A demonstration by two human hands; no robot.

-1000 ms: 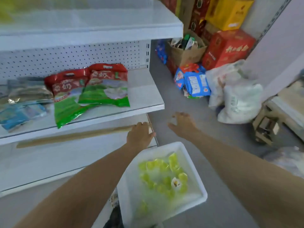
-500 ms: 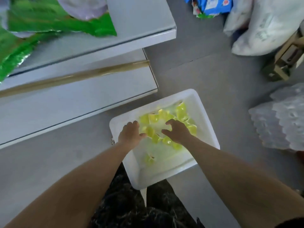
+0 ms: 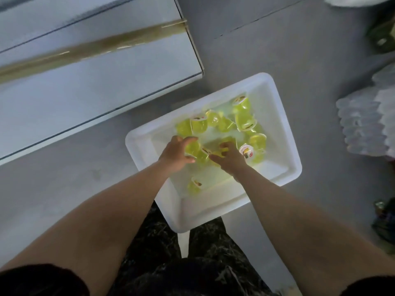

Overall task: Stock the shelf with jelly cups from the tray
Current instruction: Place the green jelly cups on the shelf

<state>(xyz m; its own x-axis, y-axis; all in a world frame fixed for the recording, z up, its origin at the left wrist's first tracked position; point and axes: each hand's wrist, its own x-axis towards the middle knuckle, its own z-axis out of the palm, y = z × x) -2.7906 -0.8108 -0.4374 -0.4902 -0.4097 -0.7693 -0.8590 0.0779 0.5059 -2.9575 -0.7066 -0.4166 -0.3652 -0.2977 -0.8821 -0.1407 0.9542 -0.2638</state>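
Inside white tray (image 3: 286, 124): jelly cups (image 3: 244, 121) lay heaped toward one o'clock.
Left hand (image 3: 176, 154): I curled it round one, ready to lift.
Right hand (image 3: 229, 160): curled among them; I couldn't tell its grip.
Shelf (image 3: 96, 99): ten o'clock, close for stocking.

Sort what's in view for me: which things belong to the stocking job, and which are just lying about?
For the job:
tray
jelly cups inside it
shelf
left hand and right hand, both curled on cups

Lying about:
clear plastic stack, right of the tray
dark items at the right edge, too blurred to name
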